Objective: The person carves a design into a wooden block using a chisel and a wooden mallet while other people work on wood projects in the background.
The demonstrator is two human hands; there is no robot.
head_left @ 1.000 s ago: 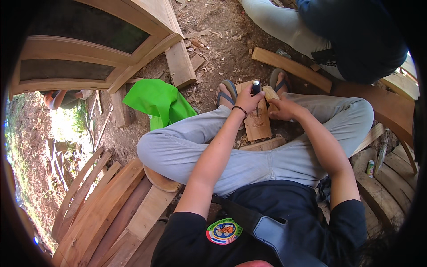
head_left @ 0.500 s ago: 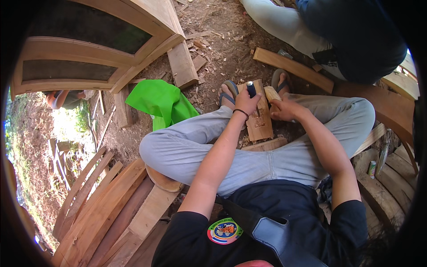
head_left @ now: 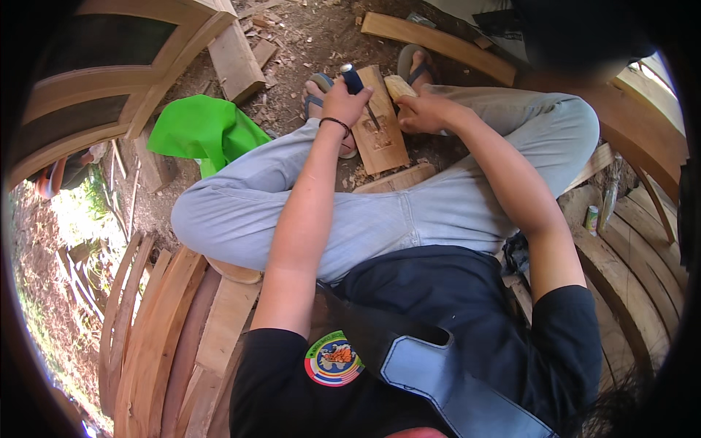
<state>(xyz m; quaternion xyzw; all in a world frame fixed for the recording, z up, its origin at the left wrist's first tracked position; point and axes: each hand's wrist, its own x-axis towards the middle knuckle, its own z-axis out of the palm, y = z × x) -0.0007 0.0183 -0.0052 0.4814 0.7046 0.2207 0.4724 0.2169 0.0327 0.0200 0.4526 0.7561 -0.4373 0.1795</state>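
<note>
One board (head_left: 387,155) — between both hands (head_left: 346,104) (head_left: 427,114)

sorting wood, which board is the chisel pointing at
The short board partly under the left hand: the blue-handled chisel points at its roughened patch. The longer board beyond the right hand, like the others, has no chisel over it.

We see a brown bare-earth floor (head_left: 321,44) littered with pale wood chips (head_left: 272,19). At upper left is a framed light-brown wooden furniture piece (head_left: 95,84) with dark panels (head_left: 109,40). Far left, bright daylight falls on straw-coloured, partly green ground (head_left: 44,270); curved brown wooden planks (head_left: 157,343) lie below.
</note>
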